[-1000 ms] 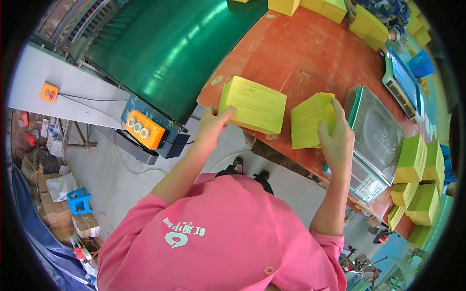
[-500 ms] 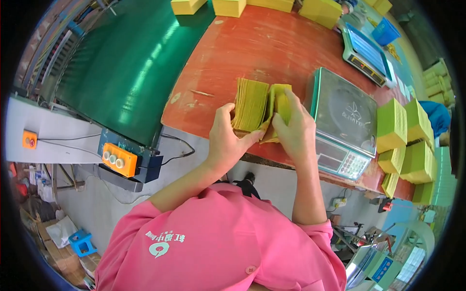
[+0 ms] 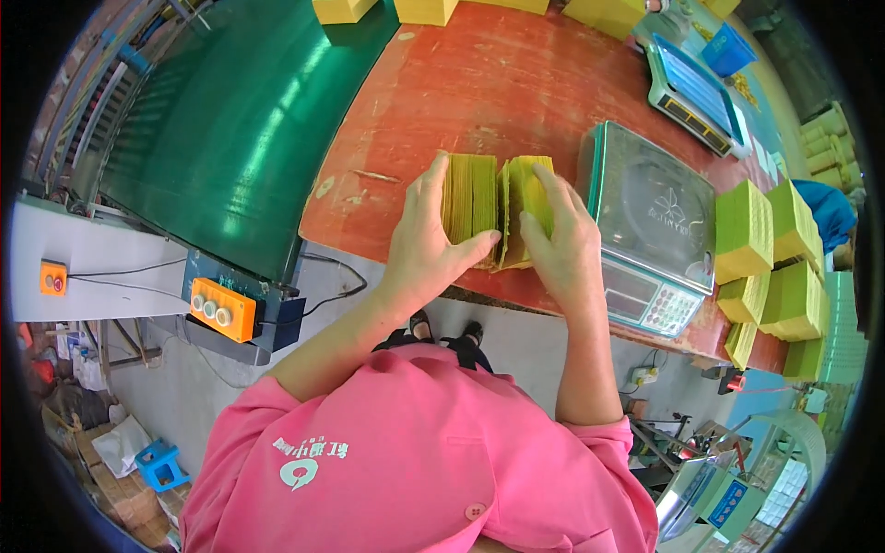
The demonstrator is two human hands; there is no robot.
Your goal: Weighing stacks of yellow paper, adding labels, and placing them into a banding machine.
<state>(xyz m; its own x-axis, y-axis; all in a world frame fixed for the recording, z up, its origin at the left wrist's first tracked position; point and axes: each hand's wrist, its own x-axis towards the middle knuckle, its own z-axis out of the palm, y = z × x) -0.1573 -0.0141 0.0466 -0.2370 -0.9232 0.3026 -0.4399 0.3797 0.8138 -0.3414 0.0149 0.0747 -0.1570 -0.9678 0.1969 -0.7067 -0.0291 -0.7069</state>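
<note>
Two upright stacks of yellow paper sheets stand side by side near the front edge of the red table (image 3: 461,83), a narrow gap between them. My left hand (image 3: 429,221) grips the left paper stack (image 3: 472,198), fingers along its outer side and thumb across its near face. Around the right paper stack (image 3: 528,198) my right hand (image 3: 564,235) is closed, fingers over its far right side and thumb at its near face. The sheets' edges show as fine lines. Fingertips behind the stacks are partly hidden.
A flat scale (image 3: 654,207) sits right of my hands, and a second scale (image 3: 696,92) stands beyond it. Yellow paper blocks (image 3: 745,235) are piled at the right. Left of the table runs a green conveyor belt (image 3: 240,120) with an orange button box (image 3: 223,309).
The loose, bent sheets between the stacks now stand straighter. My left hand has moved up along the left stack, its fingers straighter; the right hand has shifted only slightly.
</note>
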